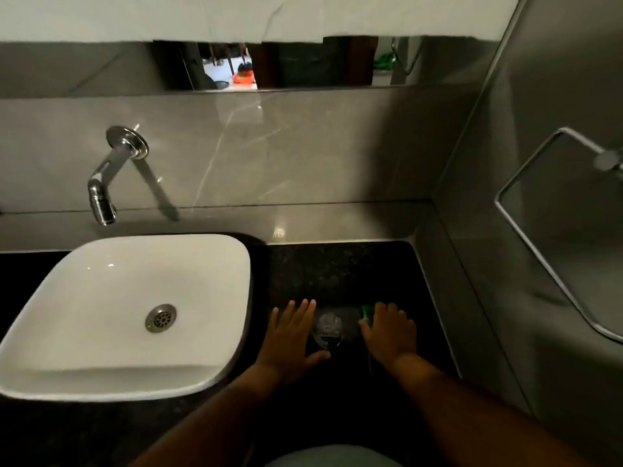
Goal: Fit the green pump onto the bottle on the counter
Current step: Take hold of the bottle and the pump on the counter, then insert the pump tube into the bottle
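Bottle (pixel 332 326) stands upright between both hands, mouth facing up. Left hand (pixel 290 335) spread wide, empty. Right hand (pixel 387 335) grasps green pump (pixel 365 313). Black counter (pixel 337 271), white sink (pixel 128 311) beyond the left hand.

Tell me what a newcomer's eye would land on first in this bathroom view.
The bright white basin stands out first, sitting on the dark counter at the left under a chrome wall tap. Next come the two hands to its right: the left hand spread open beside a clear bottle seen from above, the right hand closed on the green pump on the bottle's other side.
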`<state>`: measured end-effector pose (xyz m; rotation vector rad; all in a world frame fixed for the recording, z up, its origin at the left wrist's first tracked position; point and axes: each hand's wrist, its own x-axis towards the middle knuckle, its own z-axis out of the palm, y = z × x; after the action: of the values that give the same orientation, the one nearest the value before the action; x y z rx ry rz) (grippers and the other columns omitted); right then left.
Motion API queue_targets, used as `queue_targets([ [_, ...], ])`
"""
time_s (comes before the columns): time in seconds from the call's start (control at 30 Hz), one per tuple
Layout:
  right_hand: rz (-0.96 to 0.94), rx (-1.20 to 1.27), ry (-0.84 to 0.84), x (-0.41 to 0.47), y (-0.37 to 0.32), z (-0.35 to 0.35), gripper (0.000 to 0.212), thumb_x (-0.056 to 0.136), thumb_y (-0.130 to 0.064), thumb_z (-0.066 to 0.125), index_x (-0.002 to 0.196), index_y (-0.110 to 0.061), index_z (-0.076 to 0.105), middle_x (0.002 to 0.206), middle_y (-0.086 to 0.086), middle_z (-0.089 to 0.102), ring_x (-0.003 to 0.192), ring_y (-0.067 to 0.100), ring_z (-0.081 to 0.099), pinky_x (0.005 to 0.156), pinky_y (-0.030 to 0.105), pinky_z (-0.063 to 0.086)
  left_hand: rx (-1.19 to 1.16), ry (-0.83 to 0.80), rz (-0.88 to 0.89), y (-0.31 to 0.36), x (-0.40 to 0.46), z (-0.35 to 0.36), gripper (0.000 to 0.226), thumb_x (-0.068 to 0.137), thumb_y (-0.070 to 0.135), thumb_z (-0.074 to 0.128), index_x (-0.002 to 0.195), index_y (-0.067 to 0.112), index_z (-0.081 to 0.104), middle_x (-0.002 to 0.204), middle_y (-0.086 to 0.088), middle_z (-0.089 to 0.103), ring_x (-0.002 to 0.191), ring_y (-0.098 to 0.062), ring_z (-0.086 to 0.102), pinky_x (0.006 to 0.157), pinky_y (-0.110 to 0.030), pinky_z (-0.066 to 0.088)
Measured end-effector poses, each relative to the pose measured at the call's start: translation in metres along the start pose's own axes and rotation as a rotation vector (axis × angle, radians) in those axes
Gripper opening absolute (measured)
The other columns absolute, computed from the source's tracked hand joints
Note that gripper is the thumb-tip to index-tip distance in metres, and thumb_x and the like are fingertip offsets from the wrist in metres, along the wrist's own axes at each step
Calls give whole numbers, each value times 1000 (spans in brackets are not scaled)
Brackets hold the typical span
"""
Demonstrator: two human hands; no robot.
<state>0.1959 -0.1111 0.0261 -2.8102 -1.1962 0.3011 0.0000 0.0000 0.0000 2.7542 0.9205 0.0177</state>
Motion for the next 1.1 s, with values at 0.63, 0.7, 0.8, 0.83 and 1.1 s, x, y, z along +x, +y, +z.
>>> queue_targets([
  [0.63,37,460,-97,58,-20,-12,25,78,-40,64,86,-17,62,90,12,71,83,33,65,70,35,51,-537,-58,-230,-15,26,13,70,66,87,46,119,41,57,148,9,36,144,-18,8,111,-52,-10],
  [0.7,-6,631,-11,78,-36,-34,23,78,-38,66,82,-16,63,81,10,70,75,29,65,65,33,48,-588,-55,-266,-15,24,15,69,65,87,47,119,44,55,148,10,37,144,-16,10,111,-52,-10],
  [0.8,-106,843,130,106,-62,-71,14,79,-33,68,83,-20,61,68,-4,62,62,8,58,57,24,43,-638,-47,-283,-12,23,17,70,65,86,48,122,46,53,149,11,36,144,-14,12,111,-52,-12],
  [0.83,-136,884,162,111,-69,-81,11,80,-32,67,84,-26,60,66,-11,58,58,-1,55,54,18,40,-647,-47,-282,-12,23,17,71,65,86,48,124,46,52,149,11,36,144,-14,12,111,-52,-12],
  [1.1,-199,1002,126,88,-82,-65,14,84,-22,66,94,-13,64,72,-6,57,63,7,52,59,22,42,-624,-75,-265,-10,22,15,79,66,87,45,130,42,50,151,12,34,143,-11,11,111,-52,-13],
])
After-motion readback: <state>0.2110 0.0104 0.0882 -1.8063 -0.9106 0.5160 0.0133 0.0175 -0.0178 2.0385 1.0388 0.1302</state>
